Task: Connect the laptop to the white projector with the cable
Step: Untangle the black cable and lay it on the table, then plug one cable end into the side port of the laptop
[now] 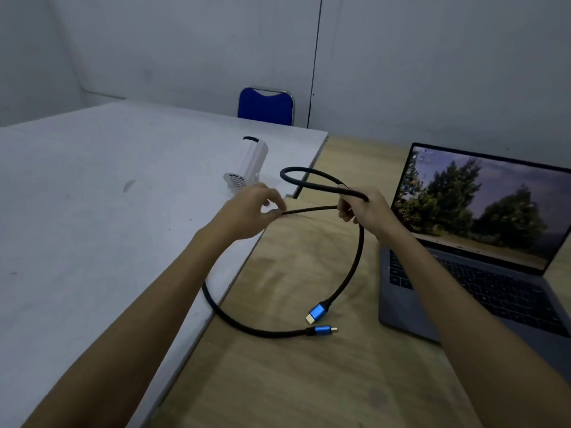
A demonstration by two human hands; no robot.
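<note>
Both hands (247,211) (364,208) grip the black cable (355,257); no legible writing.

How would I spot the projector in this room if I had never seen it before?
Start at the big grey table on the left and follow its right edge toward the blue chair at the far wall. Near that far corner, just beyond the left hand, stands the white projector. It is the only small white rounded box there, with a dotted vent grille and a black strap on top.
</note>
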